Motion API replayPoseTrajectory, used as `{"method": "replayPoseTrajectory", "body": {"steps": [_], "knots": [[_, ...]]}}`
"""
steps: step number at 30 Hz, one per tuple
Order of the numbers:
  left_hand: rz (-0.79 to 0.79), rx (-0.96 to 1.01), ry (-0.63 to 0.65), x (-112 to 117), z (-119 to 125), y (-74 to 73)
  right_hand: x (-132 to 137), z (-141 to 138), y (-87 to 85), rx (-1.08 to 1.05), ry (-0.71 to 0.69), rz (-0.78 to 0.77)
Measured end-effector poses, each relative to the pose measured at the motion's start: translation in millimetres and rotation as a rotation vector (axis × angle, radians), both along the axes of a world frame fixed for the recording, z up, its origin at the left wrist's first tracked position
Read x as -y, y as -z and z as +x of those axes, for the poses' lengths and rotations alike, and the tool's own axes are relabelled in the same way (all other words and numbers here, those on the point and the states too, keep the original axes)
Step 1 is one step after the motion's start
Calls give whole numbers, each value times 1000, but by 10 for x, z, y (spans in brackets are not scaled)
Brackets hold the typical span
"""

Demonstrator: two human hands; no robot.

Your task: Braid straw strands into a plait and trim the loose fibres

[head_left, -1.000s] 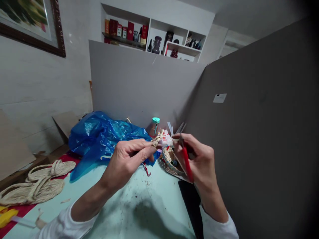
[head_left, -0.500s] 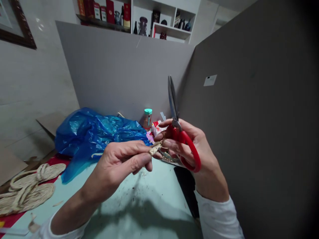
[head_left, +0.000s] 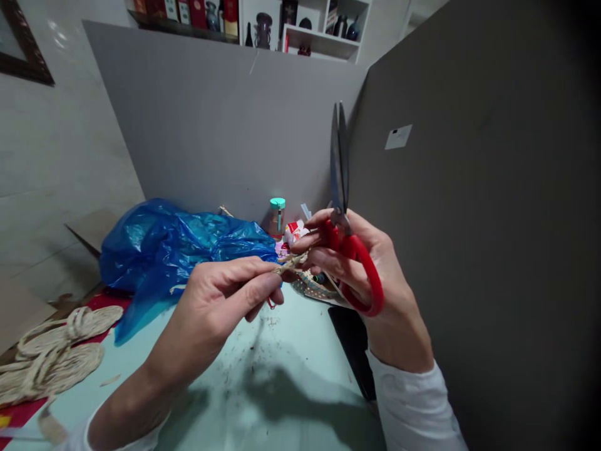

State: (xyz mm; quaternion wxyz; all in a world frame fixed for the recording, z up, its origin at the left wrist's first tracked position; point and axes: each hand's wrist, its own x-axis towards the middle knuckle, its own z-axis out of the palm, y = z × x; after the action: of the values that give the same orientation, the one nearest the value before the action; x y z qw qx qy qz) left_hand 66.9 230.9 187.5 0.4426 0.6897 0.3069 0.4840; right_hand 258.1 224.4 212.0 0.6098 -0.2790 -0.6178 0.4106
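Between thumb and fingers, my left hand (head_left: 225, 300) pinches a small pale braided straw piece (head_left: 292, 262) above the table. My right hand (head_left: 392, 285) carries scissors (head_left: 340, 163) with red handles looped round its fingers; their blades point up, slightly parted, away from the straw. The right thumb and fingertips also meet the far end of the straw piece. Part of the braid is covered by fingers of both hands. A tiny red loop (head_left: 271, 303) shows just under the left fingers; what it belongs to is hidden.
Coiled straw braid (head_left: 70, 363) lies on the left of the pale green table (head_left: 263, 388). Behind are a blue plastic bag (head_left: 188, 241) and a jar with a turquoise lid (head_left: 277, 216). Grey panels (head_left: 211, 125) enclose the back and right. A black flat object (head_left: 352, 347) lies at right.
The scissors have swung more upright, and their blades now show a narrow gap. Both hands stay together at the straw piece, which has turned a little. The view has tilted slightly downward.
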Motion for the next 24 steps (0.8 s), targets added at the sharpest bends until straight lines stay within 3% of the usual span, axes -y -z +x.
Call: {"method": "replayPoseTrajectory", "body": {"steps": [8,15,18,22,24], "knots": [[537,-179,-344,106,15,-6,76,9,-13,2,32,-40],[619,-203,-341,85,65,41,101,32,-37,24,50,-67],[419,-163,-247,48,24,44,114,7,-35,18,107,-31],[-169,42,99,-29,-34,42,99,4,-21,9,95,-23],[-373,169,228,-58,-37,27,76,11,-14,26,75,-30]]}}
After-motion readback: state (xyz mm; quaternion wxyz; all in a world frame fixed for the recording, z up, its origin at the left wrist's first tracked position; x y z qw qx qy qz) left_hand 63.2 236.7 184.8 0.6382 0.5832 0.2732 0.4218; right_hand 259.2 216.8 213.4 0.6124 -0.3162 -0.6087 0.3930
